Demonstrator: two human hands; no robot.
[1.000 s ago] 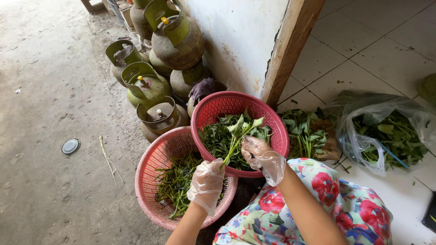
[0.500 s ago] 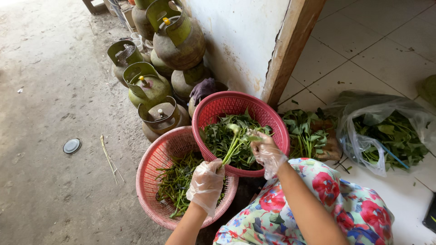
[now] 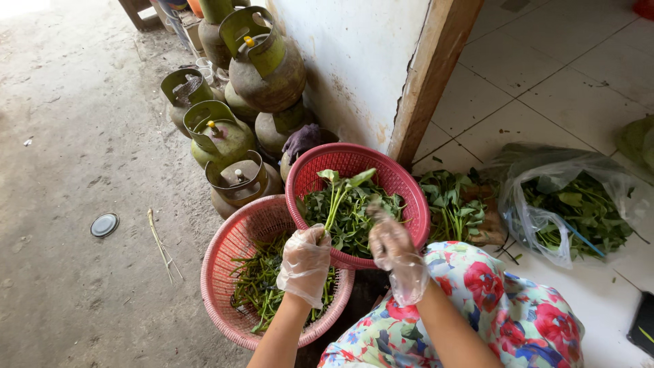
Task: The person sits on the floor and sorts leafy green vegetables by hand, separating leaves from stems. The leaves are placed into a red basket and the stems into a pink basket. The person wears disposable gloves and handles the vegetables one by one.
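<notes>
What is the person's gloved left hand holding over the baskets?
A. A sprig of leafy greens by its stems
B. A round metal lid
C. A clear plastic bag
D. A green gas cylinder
A: the left hand grips the stems of a leafy green sprig that stands up over the upper red basket, while the right hand is beside it over the leaves.

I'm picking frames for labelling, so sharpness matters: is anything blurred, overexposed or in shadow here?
Head view: the right hand is motion-blurred over the upper basket; the left hand and its leafy stalk look sharp; the concrete floor washes out top-left; soft daylight, only faint shadows beside the gas cylinders.
</notes>
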